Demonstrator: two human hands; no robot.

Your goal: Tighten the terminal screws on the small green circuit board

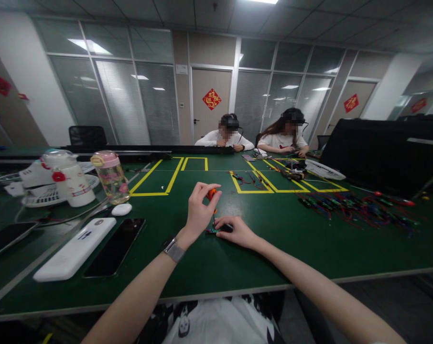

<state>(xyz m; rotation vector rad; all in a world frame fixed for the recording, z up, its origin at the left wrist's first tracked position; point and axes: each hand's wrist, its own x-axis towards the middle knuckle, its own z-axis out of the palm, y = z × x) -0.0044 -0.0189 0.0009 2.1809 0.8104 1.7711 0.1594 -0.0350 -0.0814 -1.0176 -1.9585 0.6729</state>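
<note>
Left hand [199,209] pinches the orange-handled screwdriver [211,194] upright, tip pointing down at the small circuit board [212,231]. Right hand [238,231] lies just beside that board, fingers pressing it flat onto the green surface [274,248].

Red signs with marks too small to read

A red diamond sign [211,99] hangs on the middle door [210,102], and its gold marks are too blurry to read. Another red diamond sign [351,102] hangs on a door at the right. No words can be read on the pink-lidded bottle [110,177] or the white bottle [70,179].
</note>
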